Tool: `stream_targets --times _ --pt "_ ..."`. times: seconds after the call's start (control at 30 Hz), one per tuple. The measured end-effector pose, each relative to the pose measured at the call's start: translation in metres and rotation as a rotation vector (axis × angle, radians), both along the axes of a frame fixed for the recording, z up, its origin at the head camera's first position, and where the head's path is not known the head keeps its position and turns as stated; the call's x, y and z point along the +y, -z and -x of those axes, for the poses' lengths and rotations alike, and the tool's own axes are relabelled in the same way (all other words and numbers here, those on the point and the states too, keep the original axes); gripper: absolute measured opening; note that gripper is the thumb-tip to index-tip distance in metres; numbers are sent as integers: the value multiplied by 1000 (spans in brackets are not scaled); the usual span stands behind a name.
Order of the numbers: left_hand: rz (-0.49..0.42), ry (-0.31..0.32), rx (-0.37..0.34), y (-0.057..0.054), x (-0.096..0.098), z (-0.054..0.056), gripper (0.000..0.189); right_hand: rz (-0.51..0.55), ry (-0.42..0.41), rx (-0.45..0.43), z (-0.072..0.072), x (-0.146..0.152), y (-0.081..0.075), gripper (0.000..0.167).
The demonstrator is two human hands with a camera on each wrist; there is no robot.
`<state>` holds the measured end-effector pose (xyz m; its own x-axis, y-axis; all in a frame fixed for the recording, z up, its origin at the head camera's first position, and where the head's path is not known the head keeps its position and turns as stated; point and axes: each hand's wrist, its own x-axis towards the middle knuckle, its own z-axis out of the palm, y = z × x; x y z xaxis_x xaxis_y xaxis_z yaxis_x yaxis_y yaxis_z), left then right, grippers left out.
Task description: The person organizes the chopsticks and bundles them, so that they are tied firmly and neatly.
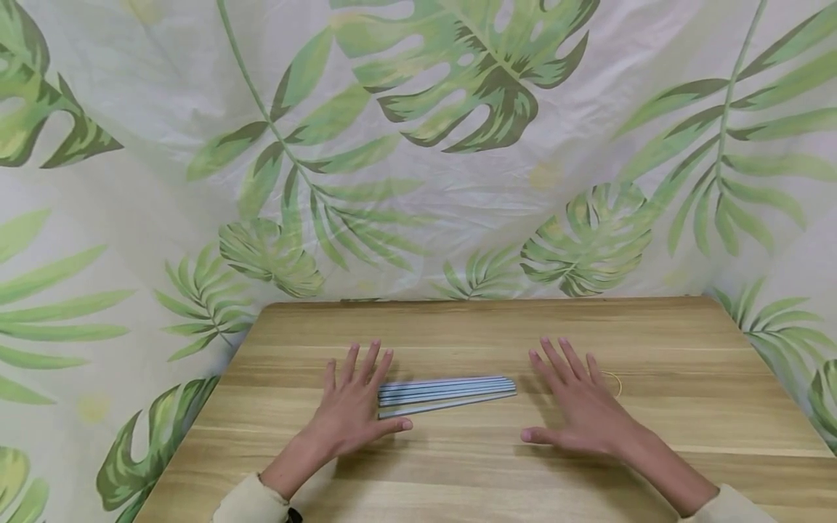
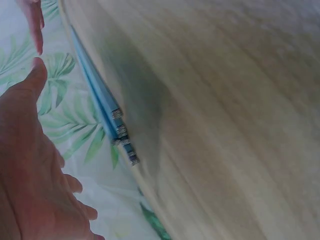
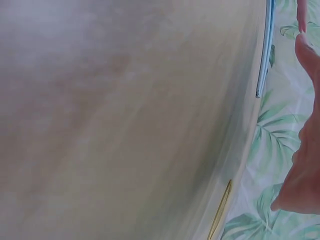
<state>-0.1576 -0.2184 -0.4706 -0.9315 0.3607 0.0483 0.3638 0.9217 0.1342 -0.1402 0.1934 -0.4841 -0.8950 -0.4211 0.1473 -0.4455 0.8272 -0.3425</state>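
Observation:
Several slim light-blue sticks (image 1: 451, 390) lie side by side on the wooden table, fanned slightly apart toward the left. Dark, patterned ends of the sticks (image 2: 120, 127) show in the left wrist view. My left hand (image 1: 353, 410), fingers spread and thumb out, is held over their left ends and hides them in the head view. To the right of the sticks, my right hand (image 1: 585, 410) is spread the same way and holds nothing. A thin yellow loop like a rubber band (image 3: 220, 205) lies on the table, partly hidden behind the right hand in the head view.
The wooden table (image 1: 471, 479) has rounded far corners. Behind it and at both sides hangs a pale cloth (image 1: 458, 196) printed with green leaves. Light sleeves (image 1: 251, 501) cover the forearms, with something dark at the left wrist.

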Motion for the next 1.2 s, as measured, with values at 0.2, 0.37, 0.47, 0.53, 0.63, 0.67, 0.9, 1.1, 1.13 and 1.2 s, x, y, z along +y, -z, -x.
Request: stream_targets --times 0.2,0.37,0.47,0.53,0.63,0.67,0.9,1.1,1.13,1.2 --pt "-50 41 -68 6 3 6 121 15 -68 -12 13 -8 5 126" --pt "-73 81 -75 9 4 11 123 32 -119 -4 22 -13 10 128" --pt "-93 109 -70 8 5 13 123 38 -149 6 28 -15 12 128" --pt "-105 125 -75 8 4 14 123 42 -164 3 32 -17 14 128" --pt "-118 142 -94 9 3 16 123 48 -186 -1 37 -20 16 130" --pt "-124 148 -97 10 3 17 122 46 -191 -5 39 -21 16 130" --pt "-140 196 -95 14 -1 23 121 86 -244 -46 50 -27 18 129" --pt "-143 224 -97 14 -3 26 123 105 -287 -90 56 -34 18 130" --pt "-142 226 -98 15 -3 26 123 104 -291 -93 57 -35 18 129" --pt "-138 230 -102 15 -4 26 124 102 -299 -99 59 -37 18 128"
